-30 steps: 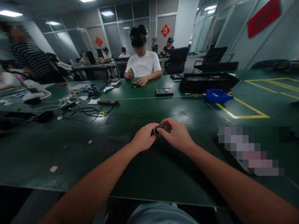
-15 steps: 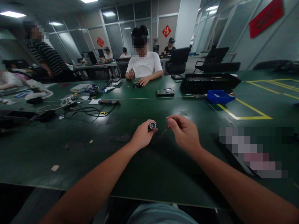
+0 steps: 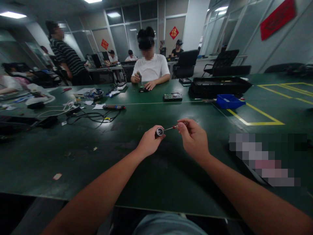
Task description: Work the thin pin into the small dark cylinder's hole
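My left hand (image 3: 150,141) is closed around a small dark cylinder (image 3: 159,132) whose round, silver-rimmed end faces me; most of its body is hidden in the palm. In my right hand (image 3: 193,138) is a screwdriver (image 3: 174,127) with a reddish handle, pinched between thumb and fingers. Its thin metal shaft points left and its tip reaches the rimmed end of the cylinder. Whether the tip is inside or just in front of that end I cannot tell. Both hands are held above the green table (image 3: 137,186).
Across the table a person (image 3: 151,67) works on a small dark device. A hard drive (image 3: 172,97), a blue bin (image 3: 230,101) and a long black casing (image 3: 220,87) lie ahead. Black cables (image 3: 97,118) and a dark pen-shaped tool (image 3: 114,107) are at left. A blurred item (image 3: 264,160) lies right.
My right hand has tilted the screwdriver from pointing down-left to nearly level, bringing its tip to the cylinder. My left hand stays put. A standing person at the back left has moved right.
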Demonstrator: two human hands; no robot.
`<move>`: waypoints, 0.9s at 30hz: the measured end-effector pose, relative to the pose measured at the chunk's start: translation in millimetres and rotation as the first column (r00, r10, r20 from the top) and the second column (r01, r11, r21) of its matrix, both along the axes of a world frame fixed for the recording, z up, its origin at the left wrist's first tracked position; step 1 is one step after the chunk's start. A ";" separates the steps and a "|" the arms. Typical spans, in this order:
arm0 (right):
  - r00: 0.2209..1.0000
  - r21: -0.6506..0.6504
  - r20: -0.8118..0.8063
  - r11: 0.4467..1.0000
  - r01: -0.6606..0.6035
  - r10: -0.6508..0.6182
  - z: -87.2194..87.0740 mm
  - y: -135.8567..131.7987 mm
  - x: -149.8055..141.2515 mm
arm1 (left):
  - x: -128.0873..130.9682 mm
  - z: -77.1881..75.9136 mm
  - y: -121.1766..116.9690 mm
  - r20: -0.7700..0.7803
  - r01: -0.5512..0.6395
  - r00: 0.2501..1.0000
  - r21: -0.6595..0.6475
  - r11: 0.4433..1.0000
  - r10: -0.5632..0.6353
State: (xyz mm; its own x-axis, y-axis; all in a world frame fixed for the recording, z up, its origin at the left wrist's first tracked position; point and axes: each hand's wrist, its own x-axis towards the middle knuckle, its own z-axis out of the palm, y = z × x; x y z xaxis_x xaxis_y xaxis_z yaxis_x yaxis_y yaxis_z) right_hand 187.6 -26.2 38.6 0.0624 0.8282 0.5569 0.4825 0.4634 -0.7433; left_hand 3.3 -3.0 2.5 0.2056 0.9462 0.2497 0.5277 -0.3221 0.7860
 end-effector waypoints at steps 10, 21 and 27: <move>0.967 0.101 0.210 0.987 0.124 -0.143 2.9 -1.9 2.3 | -3.1 -3.5 1.2 -0.051 0.057 0.997 0.021 0.998 -0.056; 0.933 0.184 0.330 0.959 -0.215 0.146 5.6 -4.5 4.5 | -4.6 -3.7 3.6 -0.072 0.069 0.995 0.065 0.995 -0.065; 0.940 0.095 0.332 0.988 -0.120 0.082 5.8 -6.9 1.1 | -4.0 -3.6 2.6 -0.077 0.073 0.995 0.060 0.996 -0.068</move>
